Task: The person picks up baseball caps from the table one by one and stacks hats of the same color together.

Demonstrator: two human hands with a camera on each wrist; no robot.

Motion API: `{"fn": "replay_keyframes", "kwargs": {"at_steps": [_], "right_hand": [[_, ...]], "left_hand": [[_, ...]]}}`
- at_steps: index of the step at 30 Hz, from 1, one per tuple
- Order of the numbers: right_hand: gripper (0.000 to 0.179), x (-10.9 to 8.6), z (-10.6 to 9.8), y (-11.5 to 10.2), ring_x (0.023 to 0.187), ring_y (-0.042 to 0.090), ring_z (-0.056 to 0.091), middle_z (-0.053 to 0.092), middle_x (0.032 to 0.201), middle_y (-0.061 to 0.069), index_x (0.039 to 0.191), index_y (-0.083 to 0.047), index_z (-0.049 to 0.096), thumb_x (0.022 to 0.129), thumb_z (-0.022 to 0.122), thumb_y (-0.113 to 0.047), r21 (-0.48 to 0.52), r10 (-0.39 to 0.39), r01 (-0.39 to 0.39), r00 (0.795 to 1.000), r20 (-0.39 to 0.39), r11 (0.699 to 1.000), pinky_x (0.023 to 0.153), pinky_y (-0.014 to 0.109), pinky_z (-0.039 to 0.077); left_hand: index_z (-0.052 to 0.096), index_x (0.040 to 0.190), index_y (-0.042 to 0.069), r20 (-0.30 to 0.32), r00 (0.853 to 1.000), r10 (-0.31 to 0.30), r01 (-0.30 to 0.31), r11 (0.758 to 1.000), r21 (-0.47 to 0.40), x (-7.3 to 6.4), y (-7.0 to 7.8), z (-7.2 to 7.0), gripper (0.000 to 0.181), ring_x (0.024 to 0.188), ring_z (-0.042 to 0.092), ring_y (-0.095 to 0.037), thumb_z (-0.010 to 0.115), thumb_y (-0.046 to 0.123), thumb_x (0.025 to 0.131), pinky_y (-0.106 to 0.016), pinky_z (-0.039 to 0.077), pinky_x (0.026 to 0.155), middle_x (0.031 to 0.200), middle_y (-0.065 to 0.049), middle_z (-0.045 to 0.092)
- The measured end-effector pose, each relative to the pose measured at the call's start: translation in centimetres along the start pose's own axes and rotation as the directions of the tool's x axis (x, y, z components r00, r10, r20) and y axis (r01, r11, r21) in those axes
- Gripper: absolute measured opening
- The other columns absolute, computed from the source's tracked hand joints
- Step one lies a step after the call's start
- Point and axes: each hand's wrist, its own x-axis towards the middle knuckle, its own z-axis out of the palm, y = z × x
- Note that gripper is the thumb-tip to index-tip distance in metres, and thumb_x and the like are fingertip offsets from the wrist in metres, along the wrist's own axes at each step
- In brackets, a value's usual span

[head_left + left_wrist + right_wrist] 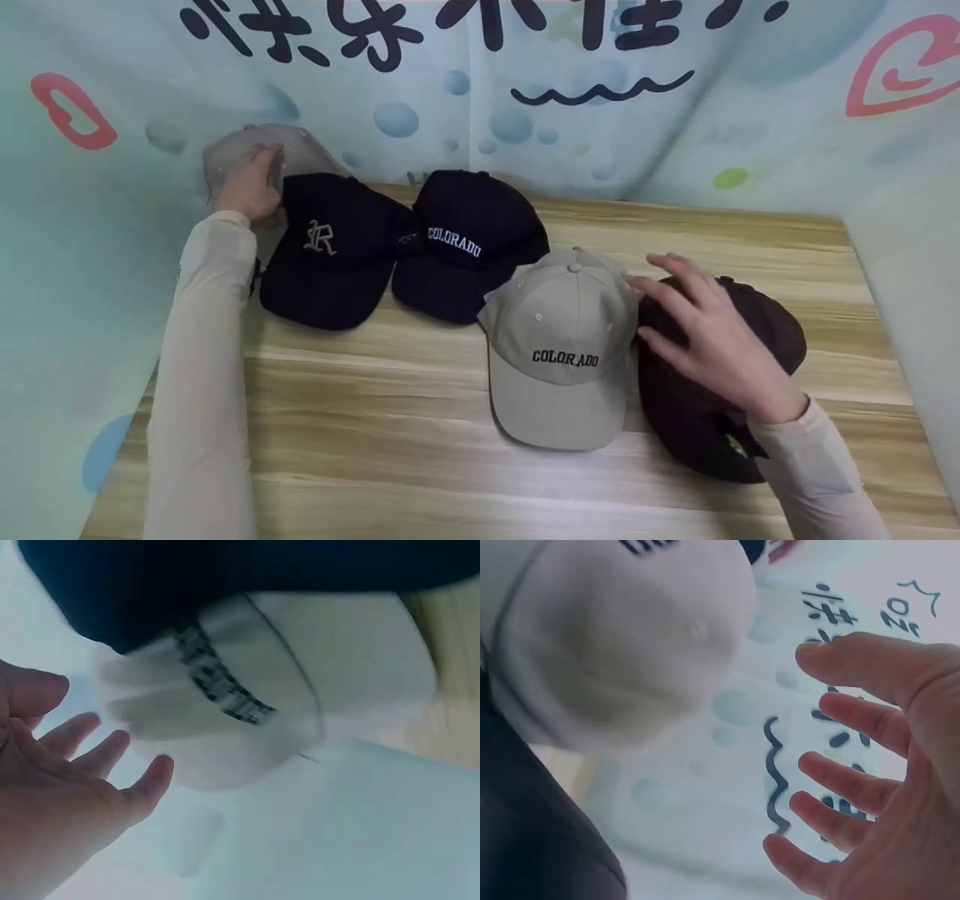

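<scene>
My left hand (251, 184) is over a light cap (300, 146) at the back left, its fingers loosely bent near the crown. The left wrist view shows that hand apart from the light cap (247, 682), which bears dark lettering. Beside it lies a navy cap (337, 277) with an R emblem, then a navy COLORADO cap (457, 274). Spread fingers of my right hand (701, 337) hover above a dark brown cap (675, 420), fingertips close to the side of a beige COLORADO cap (559, 409). That hand holds nothing in the right wrist view.
The caps form a row on a wood-grain table (360, 420). Behind it hangs a pale blue cloth (420, 150) with dark writing and bubbles, and cloth also closes off both sides. The brown cap's back strap (739, 446) faces the front.
</scene>
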Motion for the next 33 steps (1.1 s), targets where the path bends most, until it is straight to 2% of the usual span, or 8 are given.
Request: {"fn": "replay_keyframes", "kwargs": {"at_steps": [3, 7, 9, 13, 18, 21, 27, 33], "right_hand": [[0.061, 0.3, -1.2, 0.4, 0.129, 0.037, 0.039, 0.04, 0.144, 0.019, 0.134, -0.009, 0.055, 0.078, 0.077, -0.004, 0.01, 0.027, -0.027, 1.0, -0.001, 1.0, 0.095, 0.056, 0.035], [0.059, 0.9, -2.7, 1.1, 0.129, 0.035, 0.038, 0.038, 0.145, 0.017, 0.135, -0.01, 0.055, 0.08, 0.076, -0.004, 0.055, 0.098, -0.098, 0.995, 0.016, 0.994, 0.096, 0.054, 0.036], [0.059, 1.3, -3.3, 1.5, 0.128, 0.035, 0.038, 0.04, 0.144, 0.015, 0.135, -0.011, 0.054, 0.081, 0.075, -0.004, 0.083, 0.126, -0.127, 0.992, 0.025, 0.988, 0.097, 0.053, 0.035], [0.057, 1.8, -4.1, 2.2, 0.123, 0.035, 0.044, 0.046, 0.138, 0.013, 0.134, -0.01, 0.055, 0.082, 0.074, -0.003, 0.114, 0.122, -0.124, 0.992, 0.031, 0.986, 0.099, 0.043, 0.034], [0.048, 2.3, -4.4, 2.9, 0.115, 0.029, 0.052, 0.056, 0.127, 0.011, 0.129, -0.005, 0.058, 0.083, 0.072, -0.002, 0.112, 0.087, -0.093, 0.994, 0.06, 0.989, 0.098, 0.028, 0.035], [0.04, 2.9, -4.3, 3.5, 0.111, 0.027, 0.057, 0.061, 0.121, 0.01, 0.124, -0.003, 0.06, 0.086, 0.07, -0.002, 0.116, 0.083, -0.095, 0.991, 0.102, 0.989, 0.094, 0.031, 0.039], [0.031, 4.1, -4.3, 4.4, 0.104, 0.029, 0.062, 0.066, 0.112, 0.012, 0.119, -0.001, 0.062, 0.089, 0.066, -0.003, 0.106, 0.081, -0.102, 0.979, 0.185, 0.989, 0.086, 0.042, 0.044], [0.029, 5.0, -3.8, 5.2, 0.097, 0.033, 0.064, 0.067, 0.104, 0.015, 0.116, 0.002, 0.062, 0.087, 0.066, -0.002, 0.097, 0.047, -0.073, 0.969, 0.242, 0.993, 0.083, 0.048, 0.046]], "left_hand": [[0.006, 0.154, 0.003, 0.021, 0.998, -0.064, 0.063, 0.996, 0.056, 0.2, -1.1, 0.1, 0.071, 0.141, -0.001, -0.046, 0.031, -0.005, 0.088, -0.071, 0.003, 0.103, 0.157, -0.024, -0.004], [0.002, 0.154, 0.006, 0.023, 0.991, -0.131, 0.128, 0.988, 0.089, -0.1, -2.0, 0.4, 0.07, 0.141, -0.008, -0.043, 0.036, 0.003, 0.093, -0.074, -0.006, 0.099, 0.158, -0.02, -0.005], [0.001, 0.154, 0.005, 0.008, 0.989, -0.149, 0.148, 0.986, 0.074, -0.3, -2.4, 0.4, 0.07, 0.141, -0.01, -0.044, 0.037, 0.007, 0.094, -0.073, -0.009, 0.098, 0.158, -0.022, -0.004], [0.003, 0.152, -0.002, -0.014, 0.986, -0.167, 0.168, 0.983, 0.072, -0.7, -2.7, 0.2, 0.07, 0.138, -0.009, -0.05, 0.04, 0.012, 0.094, -0.072, -0.014, 0.097, 0.151, -0.032, -0.002], [0.021, 0.143, -0.012, -0.023, 0.985, -0.17, 0.171, 0.976, 0.138, -1.2, -3.0, -0.3, 0.062, 0.127, 0.007, -0.057, 0.044, 0.02, 0.095, -0.071, 0.001, 0.099, 0.136, -0.04, 0.008], [0.025, 0.137, -0.016, -0.03, 0.983, -0.181, 0.184, 0.969, 0.167, -1.7, -4.0, -0.4, 0.064, 0.121, 0.009, -0.056, 0.046, 0.028, 0.095, -0.07, 0.009, 0.092, 0.129, -0.04, 0.011], [0.025, 0.138, -0.012, -0.032, 0.977, -0.212, 0.214, 0.964, 0.16, -2.9, -5.3, -0.6, 0.081, 0.125, 0.004, -0.059, 0.05, 0.048, 0.09, -0.075, 0.003, 0.09, 0.136, -0.045, 0.01], [0.019, 0.143, -0.004, -0.074, 0.965, -0.25, 0.259, 0.955, 0.146, -3.6, -5.5, -1.2, 0.09, 0.113, 0.026, -0.062, 0.056, 0.055, 0.085, -0.074, 0.007, 0.09, 0.124, -0.045, 0.029]]}}
